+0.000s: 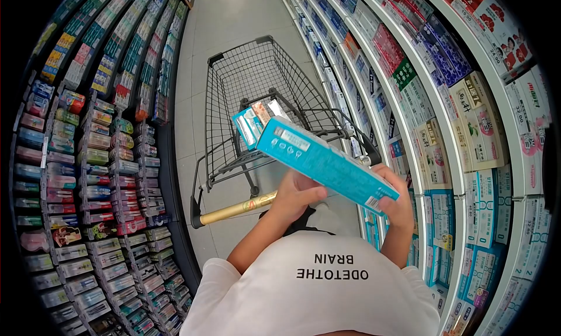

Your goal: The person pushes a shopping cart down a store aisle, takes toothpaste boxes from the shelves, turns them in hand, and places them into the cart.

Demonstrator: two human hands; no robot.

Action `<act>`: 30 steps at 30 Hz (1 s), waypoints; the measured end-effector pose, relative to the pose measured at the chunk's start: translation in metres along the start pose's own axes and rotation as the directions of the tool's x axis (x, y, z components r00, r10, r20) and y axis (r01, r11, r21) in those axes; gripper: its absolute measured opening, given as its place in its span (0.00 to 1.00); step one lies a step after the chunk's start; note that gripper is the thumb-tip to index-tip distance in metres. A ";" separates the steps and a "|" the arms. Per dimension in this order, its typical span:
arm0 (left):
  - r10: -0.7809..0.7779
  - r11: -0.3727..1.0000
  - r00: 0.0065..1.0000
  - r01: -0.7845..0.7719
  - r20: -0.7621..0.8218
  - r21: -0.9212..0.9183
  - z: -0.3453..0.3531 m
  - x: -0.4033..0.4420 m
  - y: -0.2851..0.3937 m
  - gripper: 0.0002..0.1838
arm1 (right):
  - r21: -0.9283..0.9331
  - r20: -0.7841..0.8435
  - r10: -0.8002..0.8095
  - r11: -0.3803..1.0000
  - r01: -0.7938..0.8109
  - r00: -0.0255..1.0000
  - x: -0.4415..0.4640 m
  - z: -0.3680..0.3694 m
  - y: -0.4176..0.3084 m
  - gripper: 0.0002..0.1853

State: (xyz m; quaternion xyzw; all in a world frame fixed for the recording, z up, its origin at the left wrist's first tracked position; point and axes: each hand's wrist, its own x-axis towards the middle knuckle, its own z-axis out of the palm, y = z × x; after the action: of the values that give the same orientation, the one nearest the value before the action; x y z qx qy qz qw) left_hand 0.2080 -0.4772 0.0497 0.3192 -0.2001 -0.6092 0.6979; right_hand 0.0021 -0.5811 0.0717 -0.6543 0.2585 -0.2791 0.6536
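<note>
A long teal box (327, 165) with white print and a barcode at its right end is held up in front of the white shirt. My left hand (297, 194) grips its lower edge near the middle, thumb showing. At the barcode end, my right hand (392, 197) is closed round the box. Behind the box stands a black wire shopping cart (257, 61) with a yellow handle (239, 210). Inside the cart lie a smaller blue and white box (248, 128) and other packages, partly hidden by the teal box.
Shelves of toothbrushes and small packs (99, 184) line the left side. Along the right run white shelves (453, 137) stacked with boxes, several of them teal. A grey tiled floor (225, 14) runs between the shelves, under the cart.
</note>
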 end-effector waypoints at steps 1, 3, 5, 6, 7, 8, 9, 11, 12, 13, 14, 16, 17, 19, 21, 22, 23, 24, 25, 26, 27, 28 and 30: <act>0.026 1.000 0.999 -0.027 0.024 0.014 0.008 0.003 0.005 0.48 | 0.107 0.010 0.077 0.991 -0.078 0.997 -0.003 0.001 0.005 0.36; 0.067 0.997 0.996 -0.070 0.062 0.045 0.019 0.005 0.012 0.52 | 0.298 0.033 0.188 0.936 -0.190 0.982 -0.006 0.006 0.007 0.43; 0.070 0.995 0.989 -0.079 0.127 0.068 0.010 0.008 0.008 0.50 | 0.344 0.015 0.247 0.908 -0.237 0.969 -0.009 0.006 0.013 0.43; 0.069 0.993 0.985 -0.082 0.159 0.079 0.007 0.009 0.007 0.49 | 0.368 0.007 0.277 0.893 -0.260 0.961 -0.010 0.007 0.016 0.43; 0.040 0.999 0.991 -0.044 0.131 0.025 0.010 0.005 0.008 0.44 | 0.359 0.017 0.257 0.900 -0.246 0.966 -0.010 0.007 0.014 0.42; 0.046 0.999 0.987 -0.049 0.153 0.013 0.006 0.006 0.005 0.43 | 0.349 0.028 0.236 0.908 -0.230 0.971 -0.006 0.008 0.010 0.41; 0.052 0.999 0.983 -0.053 0.175 0.001 0.000 0.008 0.001 0.42 | 0.341 0.038 0.214 0.915 -0.214 0.976 -0.004 0.008 0.008 0.40; 0.061 0.998 0.974 -0.061 0.218 -0.006 -0.006 0.008 -0.003 0.40 | 0.336 0.086 0.167 0.923 -0.186 0.982 -0.001 0.004 0.011 0.36; 0.067 0.998 0.969 -0.068 0.239 -0.002 -0.006 0.007 -0.003 0.39 | 0.333 0.110 0.143 0.927 -0.172 0.984 -0.001 0.003 0.012 0.34; 0.073 0.997 0.963 -0.076 0.259 0.002 -0.006 0.007 -0.003 0.39 | 0.319 0.103 0.131 0.935 -0.158 0.986 0.000 0.002 0.012 0.33; 0.087 0.995 0.957 -0.094 0.277 0.013 -0.008 0.007 -0.004 0.39 | 0.304 0.096 0.119 0.942 -0.143 0.988 0.000 0.001 0.011 0.33; 0.114 0.991 0.943 -0.131 0.314 0.034 -0.011 0.008 -0.008 0.39 | 0.271 0.079 0.100 0.955 -0.118 0.992 0.000 0.001 0.008 0.32; 0.118 0.990 0.939 -0.135 0.323 0.029 -0.011 0.008 -0.008 0.39 | 0.253 0.069 0.092 0.962 -0.107 0.993 0.000 0.002 0.006 0.32; 0.128 0.990 0.931 -0.143 0.341 0.019 -0.010 0.008 -0.010 0.39 | 0.213 0.046 0.061 0.975 -0.069 0.997 0.000 0.002 0.003 0.33; 0.117 0.988 0.940 -0.143 0.320 0.061 -0.010 0.006 -0.010 0.39 | 0.167 0.022 0.015 0.986 -0.018 1.000 0.001 0.002 0.002 0.35; 0.112 0.986 0.945 -0.143 0.308 0.082 -0.009 0.005 -0.010 0.39 | 0.183 0.038 0.041 0.982 -0.047 0.998 0.001 0.001 0.002 0.37; 0.101 0.987 0.959 -0.130 0.266 0.096 -0.008 0.003 -0.008 0.37 | 0.199 0.055 0.066 0.977 -0.076 0.996 -0.001 -0.003 0.004 0.40; 0.089 0.987 0.971 -0.116 0.223 0.109 -0.005 0.001 -0.004 0.35 | 0.214 0.072 0.092 0.971 -0.105 0.993 -0.002 -0.007 0.006 0.43; 0.078 0.988 0.980 -0.101 0.180 0.121 -0.004 -0.001 -0.003 0.34 | 0.246 0.051 0.117 0.961 -0.125 0.992 -0.007 -0.011 0.014 0.44; 0.038 0.998 0.996 -0.043 0.079 0.054 -0.004 -0.003 -0.004 0.32 | 0.279 0.030 0.142 0.949 -0.145 0.989 -0.014 -0.015 0.029 0.46; -0.009 1.000 1.000 0.009 -0.021 -0.019 -0.004 -0.007 -0.006 0.30 | 0.311 0.010 0.168 0.936 -0.163 0.986 -0.015 -0.013 0.031 0.48; -0.063 0.994 0.991 0.052 -0.117 -0.097 -0.003 -0.009 -0.005 0.28 | 0.265 0.045 0.110 0.957 -0.118 0.993 -0.016 -0.011 0.030 0.48; -0.009 0.995 0.988 -0.006 -0.156 -0.096 0.003 -0.009 -0.001 0.23 | 0.176 0.123 -0.001 0.984 -0.021 0.992 -0.014 -0.002 0.025 0.47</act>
State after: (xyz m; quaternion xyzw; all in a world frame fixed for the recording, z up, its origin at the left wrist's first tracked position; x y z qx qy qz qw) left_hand 0.2038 -0.4694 0.0522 0.3321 -0.1148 -0.5916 0.7256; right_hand -0.0088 -0.5725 0.0459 -0.6080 0.1956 -0.2571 0.7253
